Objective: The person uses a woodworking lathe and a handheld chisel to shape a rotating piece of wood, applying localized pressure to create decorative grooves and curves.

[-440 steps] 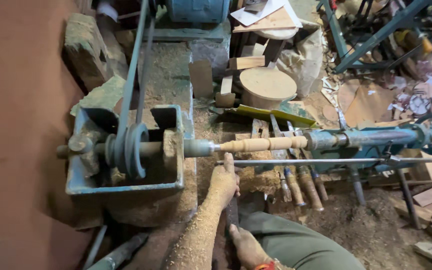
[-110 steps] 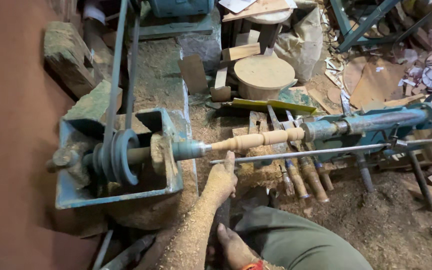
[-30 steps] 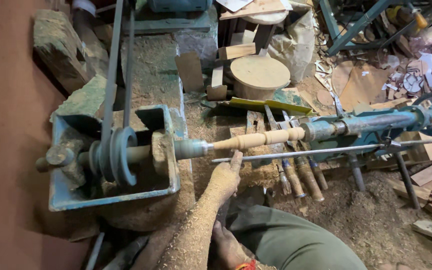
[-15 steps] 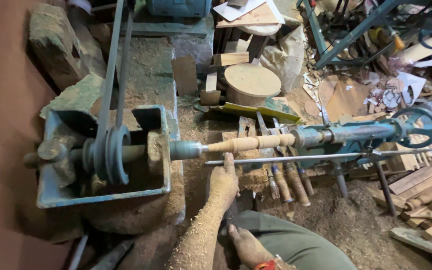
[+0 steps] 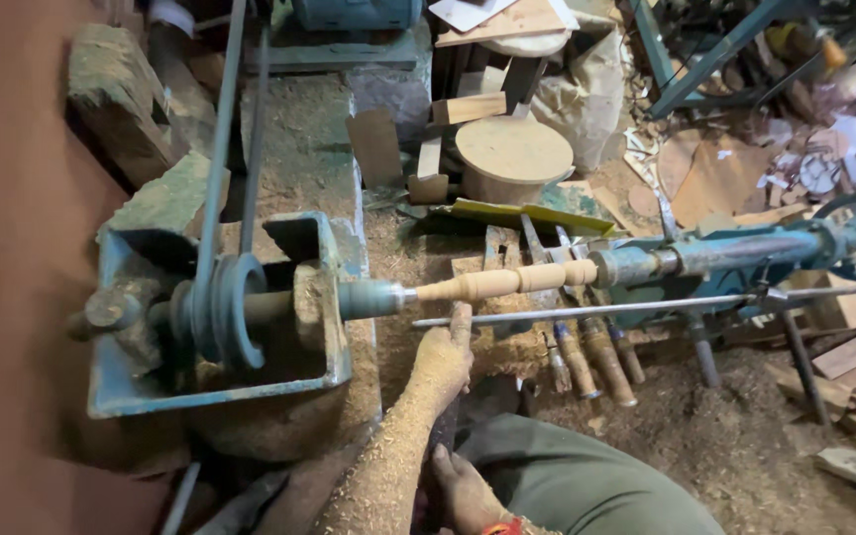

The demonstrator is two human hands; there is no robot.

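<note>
Head view: looking down on a wood lathe (image 5: 220, 317). Turned spindle (image 5: 507, 282) sitting between blue headstock and tailstock (image 5: 705, 256), above the steel rest bar (image 5: 596, 310). Sawdust-coated left hand (image 5: 443, 357) reaching up, fingers closed, fingertips touching the bar just under the spindle. Right hand (image 5: 463, 490) lying low near the lap, grip impossible to tell. Chisels (image 5: 591, 357) leaning below the bar.

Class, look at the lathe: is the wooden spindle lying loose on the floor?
No. The wooden spindle is mounted across the lathe, held at both ends between the headstock and the blue tailstock.
</note>
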